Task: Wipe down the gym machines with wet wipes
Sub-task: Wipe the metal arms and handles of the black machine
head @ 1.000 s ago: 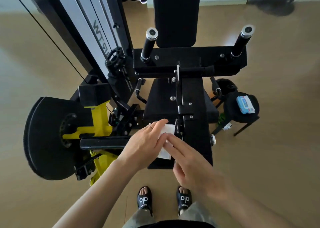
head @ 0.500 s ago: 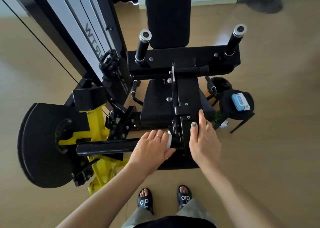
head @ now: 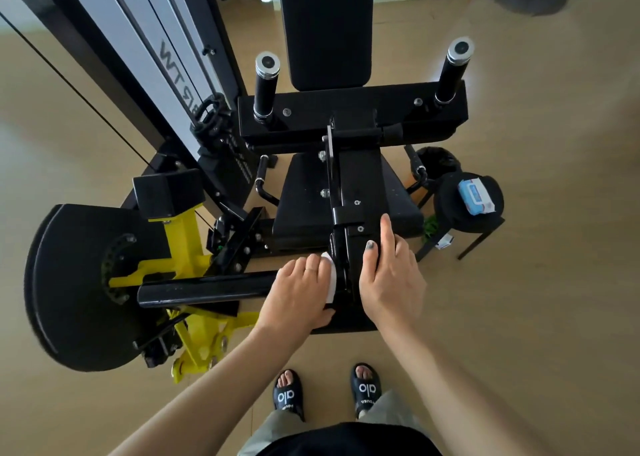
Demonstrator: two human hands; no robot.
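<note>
A black gym machine with yellow parts fills the view, its central black beam (head: 356, 192) running toward me over the seat pad (head: 301, 206). My left hand (head: 298, 294) presses a white wet wipe (head: 330, 277) against the left side of the beam's near end, fingers curled over the wipe. On the right side of the same beam rests my right hand (head: 391, 279), thumb on top and index finger stretched forward. A pack of wet wipes (head: 476, 195) lies on a black stool at the right.
A black round stool (head: 450, 199) stands right of the seat. A black weight disc (head: 65, 282) and yellow bracket (head: 183, 240) sit at the left, with a horizontal black bar (head: 204, 287). The backrest (head: 325, 25) and two upright handles (head: 266, 81) are beyond. My sandalled feet (head: 327, 391) stand on the wood floor.
My right hand left the wipe and moved to the right side of the beam. My left hand carried the wipe down onto the beam's left side and keeps it there.
</note>
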